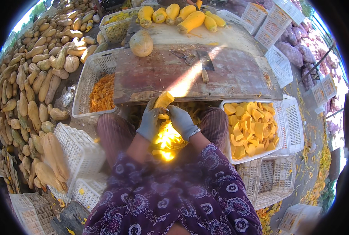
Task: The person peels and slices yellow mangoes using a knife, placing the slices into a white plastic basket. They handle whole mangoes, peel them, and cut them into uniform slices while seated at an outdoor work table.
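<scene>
My gloved left hand [148,120] is closed around a piece of peeled pumpkin [164,100] just off the near edge of the wooden board [162,73]. Against the piece, my gloved right hand [181,119] grips a small tool, mostly hidden by the fingers; its kind cannot be told. Brightly lit yellow peelings [168,141] lie below, between my knees. On the board rest a cleaver [205,60] with a wooden handle, a pair of scissors [186,57] and a whole unpeeled pumpkin [141,43]. Several peeled yellow pumpkins [191,22] stand along its far side.
A crate of cut pumpkin pieces [252,129] is at my right, beside an open crate [275,179]. To the left stand a crate with orange pulp [102,94], stacked white crates [80,147] and a large heap of unpeeled pumpkins [33,88].
</scene>
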A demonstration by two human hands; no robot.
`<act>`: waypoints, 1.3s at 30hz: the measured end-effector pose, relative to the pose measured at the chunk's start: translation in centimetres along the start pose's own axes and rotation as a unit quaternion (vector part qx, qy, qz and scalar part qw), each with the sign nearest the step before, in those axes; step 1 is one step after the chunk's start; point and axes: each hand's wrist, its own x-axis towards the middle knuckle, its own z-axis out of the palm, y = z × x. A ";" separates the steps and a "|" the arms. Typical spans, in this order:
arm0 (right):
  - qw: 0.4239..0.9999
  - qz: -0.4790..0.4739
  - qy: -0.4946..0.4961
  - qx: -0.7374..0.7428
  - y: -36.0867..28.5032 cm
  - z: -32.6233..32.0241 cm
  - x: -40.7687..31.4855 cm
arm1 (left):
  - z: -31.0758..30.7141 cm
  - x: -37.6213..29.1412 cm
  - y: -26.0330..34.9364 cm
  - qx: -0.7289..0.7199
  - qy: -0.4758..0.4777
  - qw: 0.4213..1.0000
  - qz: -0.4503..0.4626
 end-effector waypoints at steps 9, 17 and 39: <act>0.990 0.112 0.089 -0.016 -1.3 0.5 1.7 | 1.1 -0.2 0.6 0.009 -0.007 1.000 0.003; 0.999 0.032 -0.016 -0.015 -2.0 -0.2 0.1 | 0.4 -0.8 1.0 0.205 -0.047 0.973 0.092; 0.995 0.077 0.035 -0.045 -3.0 0.4 0.4 | 0.3 -0.8 2.4 -0.010 -0.022 0.999 0.047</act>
